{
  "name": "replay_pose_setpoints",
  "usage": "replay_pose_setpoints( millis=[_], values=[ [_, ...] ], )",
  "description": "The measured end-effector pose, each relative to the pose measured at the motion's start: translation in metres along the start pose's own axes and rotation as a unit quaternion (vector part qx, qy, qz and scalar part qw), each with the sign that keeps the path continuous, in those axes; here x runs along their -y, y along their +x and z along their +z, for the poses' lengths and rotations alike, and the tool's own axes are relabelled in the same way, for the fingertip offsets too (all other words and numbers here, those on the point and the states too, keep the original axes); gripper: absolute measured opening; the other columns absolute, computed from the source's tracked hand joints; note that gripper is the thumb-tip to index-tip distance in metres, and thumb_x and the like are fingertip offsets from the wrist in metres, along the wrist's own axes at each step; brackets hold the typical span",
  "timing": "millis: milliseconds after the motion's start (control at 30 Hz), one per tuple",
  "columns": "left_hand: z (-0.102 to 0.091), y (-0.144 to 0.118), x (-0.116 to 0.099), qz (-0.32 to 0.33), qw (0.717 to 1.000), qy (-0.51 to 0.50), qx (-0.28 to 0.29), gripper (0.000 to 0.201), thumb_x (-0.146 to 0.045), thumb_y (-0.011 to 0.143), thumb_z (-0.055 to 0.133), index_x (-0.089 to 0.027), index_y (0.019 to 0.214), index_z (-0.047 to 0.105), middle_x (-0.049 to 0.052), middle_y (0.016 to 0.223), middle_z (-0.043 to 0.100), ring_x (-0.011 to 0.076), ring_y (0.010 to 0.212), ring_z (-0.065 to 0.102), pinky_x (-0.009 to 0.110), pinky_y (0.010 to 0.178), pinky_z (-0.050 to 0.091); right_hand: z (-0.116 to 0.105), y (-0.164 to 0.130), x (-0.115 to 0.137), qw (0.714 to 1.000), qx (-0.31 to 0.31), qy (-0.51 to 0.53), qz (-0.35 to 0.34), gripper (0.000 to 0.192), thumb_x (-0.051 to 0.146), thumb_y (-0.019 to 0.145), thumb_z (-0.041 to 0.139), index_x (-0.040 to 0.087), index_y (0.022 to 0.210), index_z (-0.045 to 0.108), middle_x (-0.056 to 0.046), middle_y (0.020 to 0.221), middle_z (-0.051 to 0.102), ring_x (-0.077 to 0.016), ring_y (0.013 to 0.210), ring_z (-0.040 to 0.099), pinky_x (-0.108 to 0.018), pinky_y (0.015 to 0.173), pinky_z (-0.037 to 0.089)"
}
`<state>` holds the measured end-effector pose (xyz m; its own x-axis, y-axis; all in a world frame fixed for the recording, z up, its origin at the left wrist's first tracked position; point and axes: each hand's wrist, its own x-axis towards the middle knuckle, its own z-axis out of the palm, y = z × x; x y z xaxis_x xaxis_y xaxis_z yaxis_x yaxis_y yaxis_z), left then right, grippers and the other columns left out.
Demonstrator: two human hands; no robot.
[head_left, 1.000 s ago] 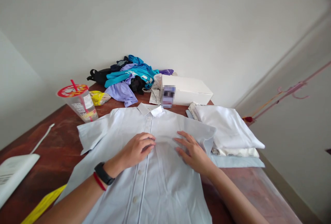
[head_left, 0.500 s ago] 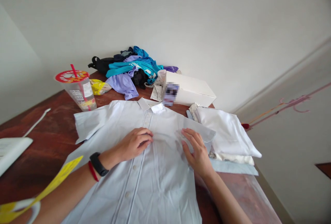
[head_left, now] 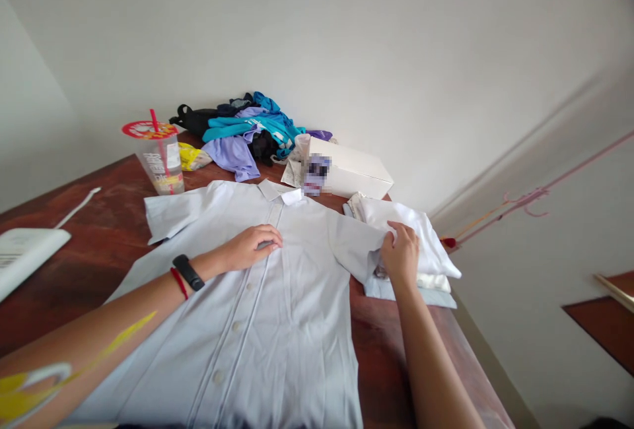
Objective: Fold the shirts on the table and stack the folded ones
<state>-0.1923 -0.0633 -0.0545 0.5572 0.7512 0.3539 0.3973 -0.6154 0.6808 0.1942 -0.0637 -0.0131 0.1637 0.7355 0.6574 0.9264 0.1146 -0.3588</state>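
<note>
A pale short-sleeved button-up shirt (head_left: 297,290) lies front up, its collar toward the far side. My left hand (head_left: 253,246) rests on the shirt's chest at the button strip, fingers loosely bent and nothing held. Out at the end of the right-hand sleeve (head_left: 359,241) is my right hand (head_left: 402,254), beside a stack of folded clothes (head_left: 421,224). Its thumb and forefinger are apart; its palm side is hidden. A black band (head_left: 188,272) and a red cord circle my left wrist.
On the dark red table (head_left: 74,264) stand a lidded drink cup (head_left: 161,162) with a red straw and a white box (head_left: 354,168). Behind is a heap of coloured clothes (head_left: 247,132). A white device (head_left: 32,254) with a cable lies at left. A pink pole (head_left: 520,201) leans at right.
My right hand has moved outward along the sleeve, from the shirt's chest side to the sleeve end. My left hand stays on the button strip. The view has shifted slightly.
</note>
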Motion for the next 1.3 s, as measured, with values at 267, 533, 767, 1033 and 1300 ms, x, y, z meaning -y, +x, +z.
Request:
replay_pose_setpoints(
  millis=[267,533,767,1033,1300],
  values=[
    [-0.001,0.003,-0.001,-0.045,0.999,-0.028,0.003,0.031,-0.038,0.100,0.053,-0.018,0.101,0.075,0.008,0.112,0.074,0.0208,0.105,0.068,0.031,0.098,0.051,-0.018,0.011,-0.015,0.996,0.071,-0.031,0.040,0.052,0.016,0.085,0.037,0.015,0.122,0.074,-0.016,0.125,0.070,-0.0342,0.120,0.061,-0.054,0.108,0.045],
    [-0.001,0.002,-0.002,-0.056,0.998,-0.015,0.000,0.031,-0.041,0.101,0.054,-0.018,0.104,0.075,0.006,0.112,0.074,0.0205,0.106,0.068,0.030,0.100,0.049,-0.047,0.008,-0.015,0.927,0.346,-0.140,0.034,0.060,0.024,0.090,0.046,0.030,0.148,0.057,-0.011,0.165,0.040,-0.0475,0.153,0.028,-0.090,0.106,0.022],
    [-0.003,0.002,-0.007,-0.053,0.999,-0.012,0.003,0.035,-0.046,0.100,0.055,-0.017,0.103,0.074,0.008,0.110,0.075,0.0227,0.106,0.068,0.031,0.100,0.049,-0.062,0.005,-0.005,0.865,0.451,-0.219,-0.012,0.085,0.028,0.086,0.059,0.027,0.164,0.028,-0.010,0.175,0.015,-0.0439,0.160,0.005,-0.083,0.112,0.025],
    [-0.002,0.002,-0.006,-0.046,0.999,-0.012,0.000,0.036,-0.046,0.100,0.054,-0.016,0.103,0.074,0.008,0.109,0.075,0.0230,0.104,0.068,0.032,0.098,0.049,-0.052,0.014,-0.015,0.939,0.295,-0.176,0.002,0.072,0.017,0.078,0.054,0.025,0.150,0.056,-0.009,0.159,0.050,-0.0374,0.146,0.044,-0.062,0.116,0.038],
    [-0.001,0.003,0.001,-0.039,0.999,-0.016,-0.002,0.033,-0.045,0.099,0.054,-0.018,0.102,0.073,0.009,0.107,0.075,0.0230,0.103,0.069,0.034,0.097,0.051,-0.027,0.019,-0.032,0.996,-0.021,-0.064,0.055,0.046,0.034,0.086,0.047,0.014,0.118,0.074,-0.016,0.122,0.073,-0.0322,0.117,0.063,-0.045,0.108,0.044]
  ],
)
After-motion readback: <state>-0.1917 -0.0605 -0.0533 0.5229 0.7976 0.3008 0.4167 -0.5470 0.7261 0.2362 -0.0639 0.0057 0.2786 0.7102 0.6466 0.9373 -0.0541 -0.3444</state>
